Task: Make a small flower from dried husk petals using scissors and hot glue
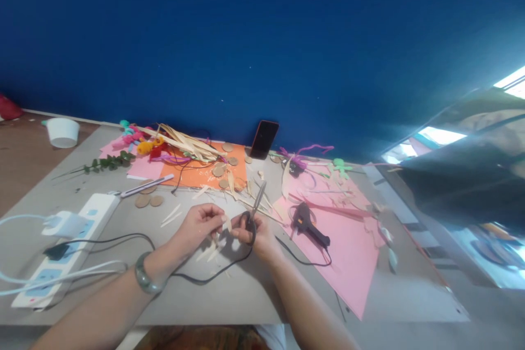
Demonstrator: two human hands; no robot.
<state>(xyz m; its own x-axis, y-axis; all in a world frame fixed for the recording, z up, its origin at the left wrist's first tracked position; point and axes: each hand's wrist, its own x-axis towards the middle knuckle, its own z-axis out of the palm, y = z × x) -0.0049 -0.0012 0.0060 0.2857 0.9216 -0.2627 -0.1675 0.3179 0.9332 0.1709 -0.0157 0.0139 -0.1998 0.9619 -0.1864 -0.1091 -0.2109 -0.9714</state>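
My left hand [205, 223] pinches a small pale strip [227, 223], perhaps dried husk or raffia, between thumb and fingers. Close beside it, my right hand [260, 238] grips a pair of scissors [258, 200] by the dark handles, blades pointing up and away from me. The right thumb and fingertips reach to the edge of the same strip. Beneath both hands, pale cut scraps [210, 253] lie on the grey table [221, 303]. More thin pale pieces [171, 214] rest left of my left hand.
A black glue gun [309, 227] lies on pink paper [348, 262] at right, its cord passing under my hands. A white power strip [96, 213] is at left. Behind are orange paper [180, 178], long pale strips [188, 142], wooden discs [143, 200] and a leaning phone [264, 139].
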